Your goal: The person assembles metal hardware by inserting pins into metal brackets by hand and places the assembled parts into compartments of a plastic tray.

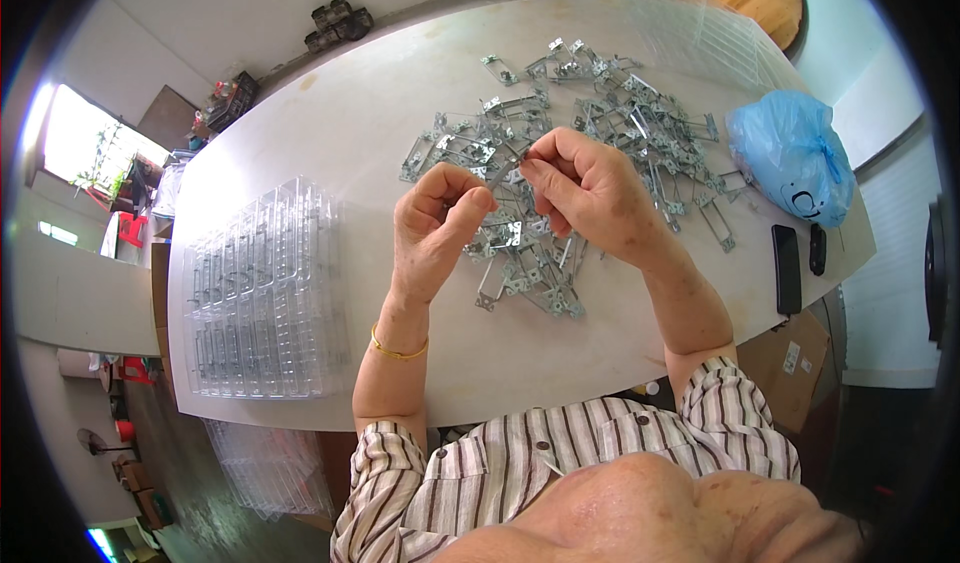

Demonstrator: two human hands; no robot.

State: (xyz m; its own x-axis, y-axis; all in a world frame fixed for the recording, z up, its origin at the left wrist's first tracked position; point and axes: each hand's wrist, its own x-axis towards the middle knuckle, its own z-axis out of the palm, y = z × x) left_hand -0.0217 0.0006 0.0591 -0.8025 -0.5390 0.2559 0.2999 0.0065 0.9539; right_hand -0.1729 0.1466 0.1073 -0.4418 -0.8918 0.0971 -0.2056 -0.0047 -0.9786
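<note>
White worktable (330, 113): small metal piece (505, 170) held above a loose pile (515, 233)

Surface beneath your hands is pale and smooth, with the heap of silvery brackets spread beyond and below your fingertips. To the left of your left hand (435, 223) sit clear ribbed trays (265, 293), with metal parts lying in their rows. Further clear trays (715, 38) rest past your right hand, at the table's far side. A blue plastic bag (790, 153) and a dark phone (788, 268) lie to the right of that same hand, well apart from it.

Your right hand (590, 193) is nearly closed, thumb and forefinger pinching the piece at its upper end. Your left hand is loosely curled, thumb near the forefinger, its tips just beside the lower end; whether they touch the piece cannot be told. The piece stands tilted between the two hands, clear of both tray groups.

Step in hand, as judged: working on or checking a single piece with the fingertips. Your next move calls for a steady right pinch, a light, exact left grip, and enough clearance that the piece does not snag the brackets below.
</note>
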